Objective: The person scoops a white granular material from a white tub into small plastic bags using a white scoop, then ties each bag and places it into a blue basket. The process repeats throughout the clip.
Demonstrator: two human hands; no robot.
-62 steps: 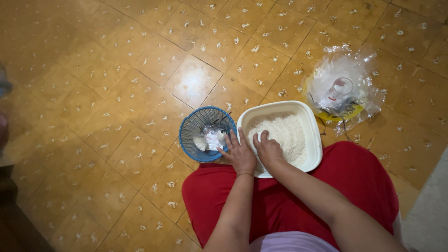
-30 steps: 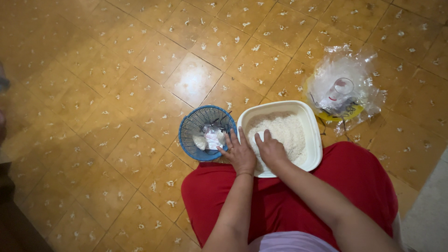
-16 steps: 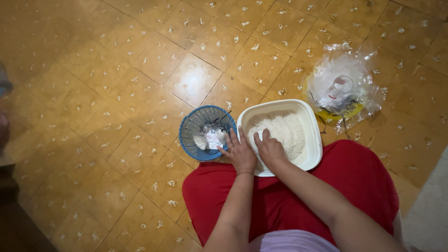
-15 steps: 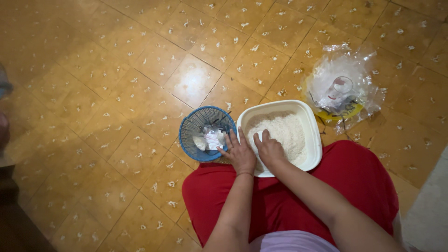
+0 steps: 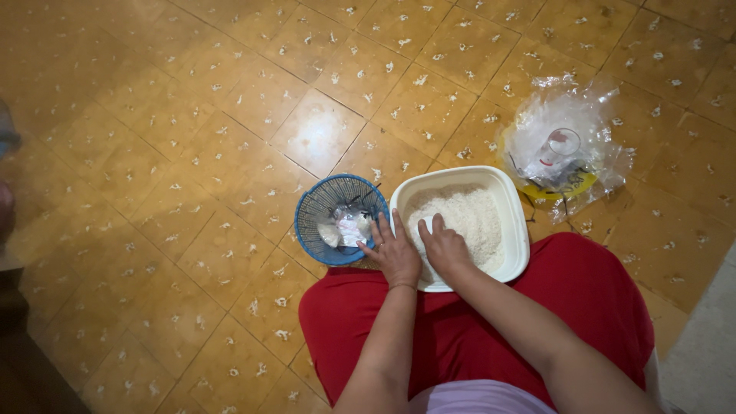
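Note:
A white square tub point(image 5: 512, 201) of white rice point(image 5: 471, 218) rests on my lap, on red cloth point(image 5: 583, 299). My left hand point(image 5: 392, 253) lies flat on the tub's near left rim with fingers spread. Inside the tub, my right hand point(image 5: 442, 244) rests on the rice, fingers curled down into the grains; whether it pinches any I cannot tell. Just left of the tub stands a small blue mesh basket point(image 5: 314, 211) with crumpled wrappers point(image 5: 349, 227) in it, close to my left fingertips.
A clear plastic bag point(image 5: 563, 142) with a clear cup point(image 5: 558, 146) inside lies on the tiled floor beyond the tub at the right. The orange-brown speckled tiles point(image 5: 192, 153) stretch away to the left. A pale mat edge point(image 5: 709, 345) shows at the lower right.
Almost nothing has moved. My right fingers shift slightly in the rice; my left hand stays on the rim.

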